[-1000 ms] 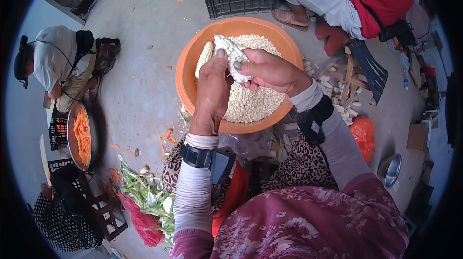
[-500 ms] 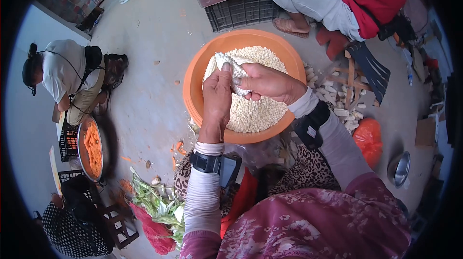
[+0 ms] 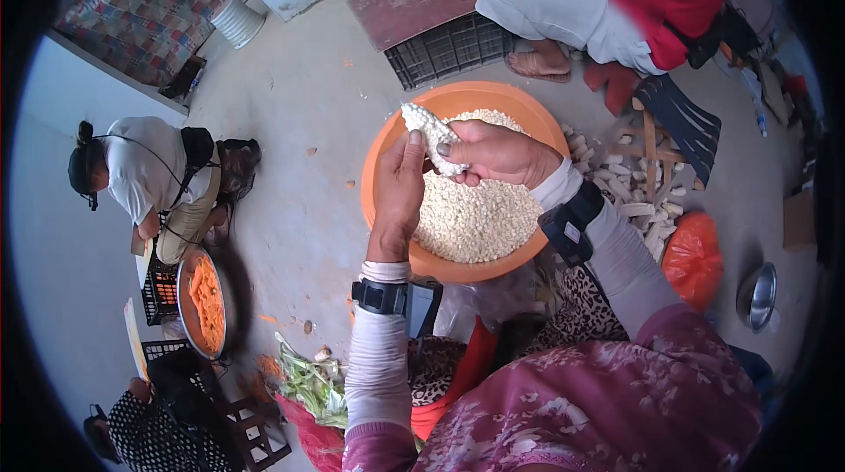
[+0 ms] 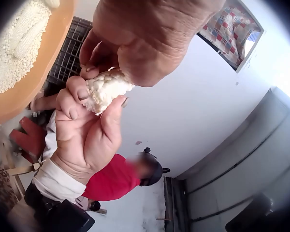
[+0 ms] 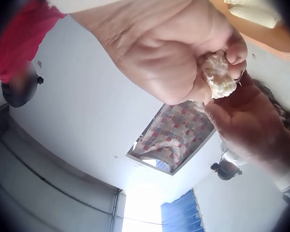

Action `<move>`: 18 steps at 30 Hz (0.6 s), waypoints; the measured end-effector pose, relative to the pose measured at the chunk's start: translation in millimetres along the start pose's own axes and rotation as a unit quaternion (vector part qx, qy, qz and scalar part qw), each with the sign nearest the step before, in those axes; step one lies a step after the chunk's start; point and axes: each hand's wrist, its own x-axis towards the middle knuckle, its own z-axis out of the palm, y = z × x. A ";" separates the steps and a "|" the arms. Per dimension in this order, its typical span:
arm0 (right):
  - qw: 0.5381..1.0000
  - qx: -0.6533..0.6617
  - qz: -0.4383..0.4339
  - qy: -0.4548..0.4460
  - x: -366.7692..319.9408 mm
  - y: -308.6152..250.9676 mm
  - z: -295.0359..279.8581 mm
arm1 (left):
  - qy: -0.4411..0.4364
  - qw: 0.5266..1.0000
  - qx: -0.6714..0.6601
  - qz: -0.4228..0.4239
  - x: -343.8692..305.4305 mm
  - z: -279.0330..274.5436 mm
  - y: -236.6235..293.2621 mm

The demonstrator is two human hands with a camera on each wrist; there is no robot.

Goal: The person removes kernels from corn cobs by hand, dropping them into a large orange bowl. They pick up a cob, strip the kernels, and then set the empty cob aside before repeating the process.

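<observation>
Above the orange basin (image 3: pixel 377 199), both hands hold a cob of white corn (image 3: pixel 431 138). The left hand (image 3: pixel 400 190) grips its left side, with the thumb lying along it. Around its lower right part curl the fingers of the right hand (image 3: pixel 502 155), whose thumb presses on the kernels. One end of the cob (image 4: pixel 106 89) pokes out between the two hands in the left wrist view. Loose corn kernels (image 3: pixel 480 221) fill much of the basin below. Whole cobs (image 4: pixel 31 36) lie on those kernels in the left wrist view.
Stripped cobs (image 3: pixel 634 195) litter the floor right of the basin, by a low wooden stool (image 3: pixel 678 133) and a red plastic bag (image 3: pixel 693 256). A black crate (image 3: pixel 449 54) stands beyond it. At left, a person (image 3: pixel 154 168) bends near a bowl of orange shreds (image 3: pixel 207 305).
The head view has shifted, so the surroundings sit lower in it. Relative to the basin, both hands and the cob have moved slightly left and away. The left thumb has slid to the cob's side.
</observation>
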 end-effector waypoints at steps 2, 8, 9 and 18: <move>0.999 -0.025 -0.019 0.015 4.4 -0.7 2.2 | 0.016 0.984 -0.174 -0.019 0.7 2.1 3.6; 0.976 -0.184 -0.034 0.110 10.7 0.3 13.2 | 0.050 0.970 -0.237 -0.028 7.5 -0.4 -9.1; 0.972 -0.200 -0.043 0.117 12.8 1.6 12.1 | 0.067 0.977 -0.200 -0.039 8.8 -0.4 -10.8; 0.950 -0.295 0.006 0.099 6.0 -8.5 10.9 | 0.050 0.996 -0.061 0.028 11.2 -5.0 -13.1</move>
